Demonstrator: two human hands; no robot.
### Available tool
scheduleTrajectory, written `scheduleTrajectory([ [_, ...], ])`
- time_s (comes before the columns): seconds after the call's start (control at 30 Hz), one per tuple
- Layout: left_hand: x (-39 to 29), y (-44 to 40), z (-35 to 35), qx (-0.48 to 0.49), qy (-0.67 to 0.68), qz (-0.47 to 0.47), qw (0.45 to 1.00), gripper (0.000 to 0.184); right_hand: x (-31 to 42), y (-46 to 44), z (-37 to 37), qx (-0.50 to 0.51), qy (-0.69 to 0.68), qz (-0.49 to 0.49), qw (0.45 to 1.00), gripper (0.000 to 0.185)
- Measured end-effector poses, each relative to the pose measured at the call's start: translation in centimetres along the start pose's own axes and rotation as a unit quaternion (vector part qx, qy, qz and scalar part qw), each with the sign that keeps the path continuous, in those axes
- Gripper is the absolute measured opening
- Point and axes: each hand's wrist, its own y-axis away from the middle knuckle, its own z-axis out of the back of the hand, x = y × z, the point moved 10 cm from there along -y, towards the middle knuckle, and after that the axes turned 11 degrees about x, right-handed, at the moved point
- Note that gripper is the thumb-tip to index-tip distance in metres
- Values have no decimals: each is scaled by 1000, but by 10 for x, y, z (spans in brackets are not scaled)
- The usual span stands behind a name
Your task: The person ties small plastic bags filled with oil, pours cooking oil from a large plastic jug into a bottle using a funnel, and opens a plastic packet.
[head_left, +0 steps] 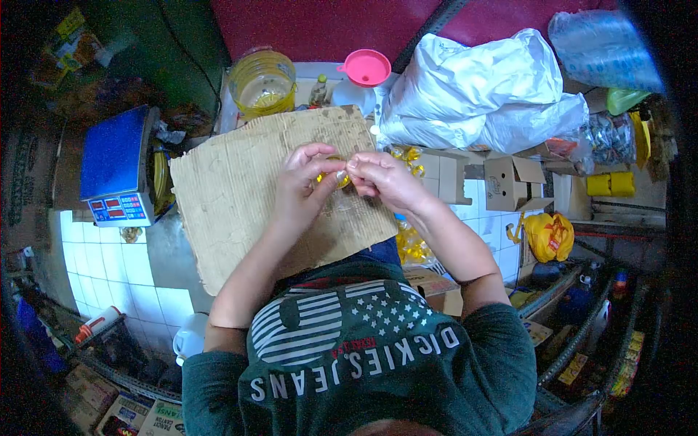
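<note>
1. Dark green shirt (356, 363) with white lettering, stars and stripes fills the lower middle, closest to the camera.
2. Both hands meet above a cardboard sheet (233, 196). Between them is a small yellow bag (342, 180), partly hidden by the fingers.
3. The left hand (309, 178) curls round the bag, thumb and fingers pinching it; the right hand (382, 174) has thumb and fingertips pressed together at its edge. Exactly which part they grip is too small to tell.
4. Just beyond the cardboard's right edge lie more yellow bags (413, 248).
5. Past its far edge stand a clear yellowish tub (262, 80), a small bottle (318, 91) and a pink funnel (367, 67).
6. Farther right are white sacks (472, 87), an open box (515, 182) and a bright yellow carrier bag (549, 236).
7. Well to the left sits a blue-topped scale (116, 156) with red displays.
</note>
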Motion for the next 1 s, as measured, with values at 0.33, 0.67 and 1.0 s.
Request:
scheduleTrajectory([
  [0.33, 39, 9, -21, -135, 409, 118, 895, 7, 62, 37, -24, -249, 430, 272, 824, 14],
  [0.67, 46, 22, -38, -219, 553, 144, 791, 11, 64, 42, -48, -296, 523, 352, 717, 17],
  [1.0, 43, 19, -34, -197, 452, 113, 863, 9, 71, 46, -38, -333, 531, 340, 701, 12],
])
